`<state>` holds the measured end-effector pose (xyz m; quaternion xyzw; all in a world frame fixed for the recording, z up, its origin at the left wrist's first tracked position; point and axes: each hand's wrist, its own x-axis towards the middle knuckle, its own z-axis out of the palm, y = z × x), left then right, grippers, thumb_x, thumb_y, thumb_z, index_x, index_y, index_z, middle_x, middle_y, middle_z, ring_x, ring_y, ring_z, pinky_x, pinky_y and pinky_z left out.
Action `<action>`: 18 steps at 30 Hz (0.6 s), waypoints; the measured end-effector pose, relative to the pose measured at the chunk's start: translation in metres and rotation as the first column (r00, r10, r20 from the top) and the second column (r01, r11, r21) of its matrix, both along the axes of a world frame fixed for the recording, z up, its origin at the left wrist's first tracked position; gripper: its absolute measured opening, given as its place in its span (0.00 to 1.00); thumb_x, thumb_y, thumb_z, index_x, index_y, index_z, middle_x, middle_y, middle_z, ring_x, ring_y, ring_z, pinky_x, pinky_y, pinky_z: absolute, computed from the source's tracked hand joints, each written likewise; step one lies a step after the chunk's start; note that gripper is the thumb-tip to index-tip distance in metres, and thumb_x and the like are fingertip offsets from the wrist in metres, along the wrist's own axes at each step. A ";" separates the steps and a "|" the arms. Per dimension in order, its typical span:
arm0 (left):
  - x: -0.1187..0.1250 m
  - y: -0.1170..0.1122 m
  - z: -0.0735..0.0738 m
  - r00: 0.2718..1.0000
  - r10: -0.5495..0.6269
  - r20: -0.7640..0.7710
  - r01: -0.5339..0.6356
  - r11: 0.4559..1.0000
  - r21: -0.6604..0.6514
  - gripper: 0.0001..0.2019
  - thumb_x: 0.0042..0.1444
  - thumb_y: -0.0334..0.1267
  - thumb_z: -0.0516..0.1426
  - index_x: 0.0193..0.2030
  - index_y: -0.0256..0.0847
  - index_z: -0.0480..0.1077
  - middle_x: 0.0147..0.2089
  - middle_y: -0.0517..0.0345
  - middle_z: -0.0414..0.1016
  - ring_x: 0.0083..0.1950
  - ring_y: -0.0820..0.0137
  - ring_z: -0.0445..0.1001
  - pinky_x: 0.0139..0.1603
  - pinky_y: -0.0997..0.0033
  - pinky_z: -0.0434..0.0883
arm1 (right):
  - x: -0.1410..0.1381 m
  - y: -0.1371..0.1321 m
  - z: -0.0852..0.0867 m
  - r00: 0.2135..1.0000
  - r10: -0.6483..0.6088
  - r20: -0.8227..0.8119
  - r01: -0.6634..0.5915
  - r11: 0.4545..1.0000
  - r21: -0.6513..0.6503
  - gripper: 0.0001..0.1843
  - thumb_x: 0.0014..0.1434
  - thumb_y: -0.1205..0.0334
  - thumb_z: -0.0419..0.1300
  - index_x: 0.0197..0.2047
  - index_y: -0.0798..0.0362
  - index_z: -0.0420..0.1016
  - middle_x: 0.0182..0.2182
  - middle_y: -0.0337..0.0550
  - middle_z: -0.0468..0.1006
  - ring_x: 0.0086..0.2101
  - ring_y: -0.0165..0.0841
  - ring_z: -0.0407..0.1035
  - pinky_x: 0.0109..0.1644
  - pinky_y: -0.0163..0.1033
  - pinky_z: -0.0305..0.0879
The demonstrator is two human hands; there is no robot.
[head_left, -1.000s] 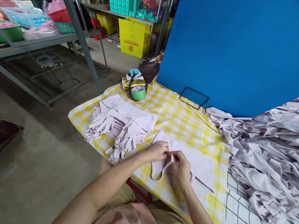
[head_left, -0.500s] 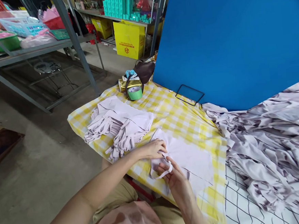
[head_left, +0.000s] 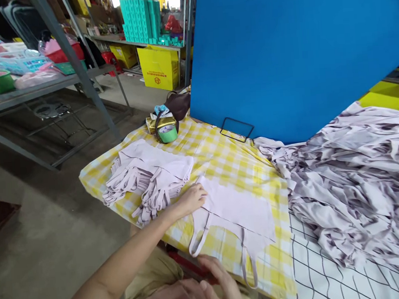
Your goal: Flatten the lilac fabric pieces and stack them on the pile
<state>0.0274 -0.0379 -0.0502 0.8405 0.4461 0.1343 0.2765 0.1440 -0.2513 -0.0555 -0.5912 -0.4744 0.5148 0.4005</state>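
Observation:
A pale lilac camisole top lies flat on the yellow checked cloth, its two thin straps looping toward my lap. My left hand is at the top's left edge, fingers curled down and closed on the fabric; the fingertips are partly hidden. Below the straps, near the table's front edge, my right hand is off the fabric, fingers apart and holding nothing. To the left, a layered pile of matching tops has its straps bunched toward me.
A large heap of lilac garments covers the right side, below a blue board. Green tape, a gold packet and a dark bag sit at the back. A metal rack stands left.
My right hand has let go of the strap and drawn back toward my body. The straps now lie spread out. My view has shifted slightly right.

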 end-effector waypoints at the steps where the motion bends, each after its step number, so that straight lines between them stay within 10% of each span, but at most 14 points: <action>1: 0.001 0.004 0.002 0.998 0.053 -0.021 -0.053 0.999 0.013 0.10 0.54 0.26 0.52 0.40 0.38 0.72 0.43 0.54 0.70 0.48 0.69 0.68 0.53 0.73 0.64 | 0.014 0.009 0.005 0.994 0.017 0.109 -0.021 0.999 0.036 0.20 0.53 0.45 0.57 0.44 0.46 0.76 0.45 0.46 0.76 0.44 0.40 0.70 0.44 0.39 0.67; 4: 0.007 0.014 0.006 0.968 0.229 -0.103 -0.225 0.973 0.051 0.13 0.56 0.26 0.50 0.48 0.33 0.66 0.50 0.46 0.65 0.53 0.65 0.67 0.54 0.68 0.64 | 0.073 0.054 0.018 0.919 -0.051 0.392 0.030 0.998 0.059 0.19 0.55 0.48 0.52 0.40 0.50 0.75 0.38 0.47 0.78 0.36 0.38 0.71 0.34 0.38 0.66; 9: 0.028 0.026 0.008 0.874 0.395 -0.281 -0.405 0.914 0.025 0.15 0.56 0.31 0.54 0.50 0.28 0.63 0.50 0.35 0.65 0.45 0.58 0.73 0.42 0.62 0.71 | 0.159 0.122 0.014 0.508 -0.315 0.802 0.440 0.895 0.072 0.18 0.51 0.53 0.49 0.38 0.56 0.71 0.35 0.54 0.74 0.35 0.41 0.69 0.38 0.43 0.61; 18: 0.028 0.055 0.009 0.903 0.282 -0.325 -0.321 0.944 -0.072 0.06 0.45 0.33 0.61 0.31 0.34 0.71 0.38 0.48 0.74 0.44 0.63 0.72 0.43 0.71 0.67 | 0.175 0.144 -0.011 0.629 -0.333 0.702 0.428 0.903 0.045 0.10 0.42 0.58 0.56 0.17 0.49 0.57 0.14 0.35 0.65 0.20 0.32 0.61 0.26 0.36 0.53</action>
